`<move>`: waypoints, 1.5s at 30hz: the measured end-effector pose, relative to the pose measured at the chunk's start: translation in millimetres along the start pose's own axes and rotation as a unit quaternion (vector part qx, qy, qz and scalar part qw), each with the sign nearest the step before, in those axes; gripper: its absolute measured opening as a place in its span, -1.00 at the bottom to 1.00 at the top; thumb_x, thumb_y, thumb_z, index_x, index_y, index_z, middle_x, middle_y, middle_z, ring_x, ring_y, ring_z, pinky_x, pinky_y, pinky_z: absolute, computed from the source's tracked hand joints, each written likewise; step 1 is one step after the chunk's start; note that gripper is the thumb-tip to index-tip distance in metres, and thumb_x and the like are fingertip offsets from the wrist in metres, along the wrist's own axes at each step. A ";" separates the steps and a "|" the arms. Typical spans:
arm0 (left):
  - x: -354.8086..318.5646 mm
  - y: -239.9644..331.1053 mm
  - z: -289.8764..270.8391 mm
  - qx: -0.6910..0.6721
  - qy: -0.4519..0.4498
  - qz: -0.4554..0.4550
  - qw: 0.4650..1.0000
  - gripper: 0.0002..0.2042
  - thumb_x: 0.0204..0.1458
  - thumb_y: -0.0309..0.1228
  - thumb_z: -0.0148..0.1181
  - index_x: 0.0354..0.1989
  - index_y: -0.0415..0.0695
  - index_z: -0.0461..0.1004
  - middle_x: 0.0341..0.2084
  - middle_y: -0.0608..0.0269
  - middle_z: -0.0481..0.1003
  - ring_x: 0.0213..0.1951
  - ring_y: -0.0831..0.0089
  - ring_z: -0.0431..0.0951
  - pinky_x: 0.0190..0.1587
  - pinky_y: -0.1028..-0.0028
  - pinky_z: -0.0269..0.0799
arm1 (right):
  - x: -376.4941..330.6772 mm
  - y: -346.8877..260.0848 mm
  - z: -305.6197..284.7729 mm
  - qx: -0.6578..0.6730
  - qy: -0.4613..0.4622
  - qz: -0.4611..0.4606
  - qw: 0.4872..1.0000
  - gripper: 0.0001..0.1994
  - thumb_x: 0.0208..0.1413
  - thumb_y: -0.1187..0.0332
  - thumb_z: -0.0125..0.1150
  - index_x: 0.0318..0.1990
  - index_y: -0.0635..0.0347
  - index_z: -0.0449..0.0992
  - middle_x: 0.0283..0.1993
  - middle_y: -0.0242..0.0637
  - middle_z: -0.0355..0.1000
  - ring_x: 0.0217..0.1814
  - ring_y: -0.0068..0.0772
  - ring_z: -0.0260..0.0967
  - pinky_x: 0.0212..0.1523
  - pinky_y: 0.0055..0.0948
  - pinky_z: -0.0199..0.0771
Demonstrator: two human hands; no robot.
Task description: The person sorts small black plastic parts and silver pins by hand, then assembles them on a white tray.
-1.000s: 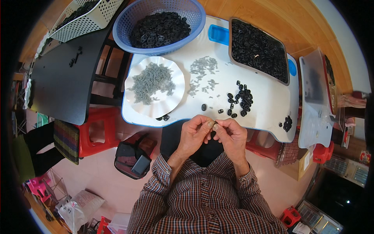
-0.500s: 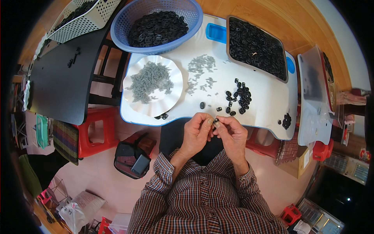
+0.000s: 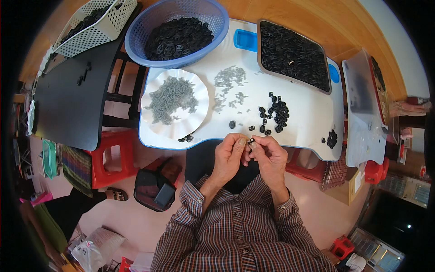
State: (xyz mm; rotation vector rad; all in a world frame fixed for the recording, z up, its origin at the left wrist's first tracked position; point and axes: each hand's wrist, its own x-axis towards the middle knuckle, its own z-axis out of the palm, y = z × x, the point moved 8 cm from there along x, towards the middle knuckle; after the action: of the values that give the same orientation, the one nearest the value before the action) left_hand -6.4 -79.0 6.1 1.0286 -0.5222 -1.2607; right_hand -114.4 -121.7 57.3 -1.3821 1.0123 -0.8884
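We see a small black part (image 3: 252, 141) just beyond the near edge of the white table (image 3: 303, 133), pinched between our right hand's (image 3: 271, 156) thumb and finger. It lies at these tips, nearer than to our left hand (image 3: 229, 156), whose thumb and forefinger press together, contents hidden. Its long axis we cannot tell. Similar black pieces (image 3: 282, 113) lie on the table's right half.

PLACE: looks like a home room used for small-parts handwork | HOME SIGNS: red plastic stool (image 3: 125, 156), pinkish floor (image 3: 136, 224), scalloped white plate (image 3: 200, 99), sandalled foot (image 3: 119, 194) of another person | WORK SIGNS: white desk (image 3: 310, 111) bearing loose small black parts (image 3: 282, 119); blue perforated basket (image 3: 190, 59) and shallow tray (image 3: 259, 45) both heaped with more
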 end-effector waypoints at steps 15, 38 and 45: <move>-7.1 -11.4 7.2 0.060 0.006 -0.018 0.998 -0.89 0.22 -0.44 0.03 -0.28 -0.24 0.38 -0.58 0.34 0.44 -0.61 0.68 0.37 -0.60 0.66 0.33 | -9.2 16.6 -13.8 0.017 -0.002 0.040 0.999 -0.87 0.18 0.59 0.05 -0.13 0.37 0.41 -0.38 -0.31 0.45 -0.43 -0.64 0.40 -0.39 -0.62 0.48; 19.5 41.6 -8.6 0.548 0.101 0.206 0.805 -0.82 0.03 -0.51 0.19 -0.20 -0.19 0.41 -0.44 0.06 0.36 -0.45 0.10 0.47 -0.47 0.24 0.39 | -5.3 41.3 -30.6 0.024 0.051 0.118 0.991 -0.87 0.14 0.53 0.16 -0.16 0.32 0.48 -0.37 -0.43 0.42 -0.42 -0.74 0.32 -0.39 -0.68 0.43; 30.9 39.4 -0.7 0.659 0.074 0.180 0.727 -0.78 -0.01 -0.42 0.22 -0.19 -0.16 0.41 -0.39 0.08 0.31 -0.35 0.07 0.46 -0.42 0.20 0.41 | -4.7 40.0 -32.2 0.013 0.053 0.111 0.992 -0.87 0.14 0.53 0.15 -0.17 0.33 0.48 -0.40 -0.45 0.42 -0.45 -0.75 0.31 -0.41 -0.70 0.40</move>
State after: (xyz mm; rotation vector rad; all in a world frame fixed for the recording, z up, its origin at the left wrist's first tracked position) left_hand 23.2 -109.0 33.1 2.0268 -1.5092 -0.2684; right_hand -149.1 -127.5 19.7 -1.1826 1.2061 -0.8126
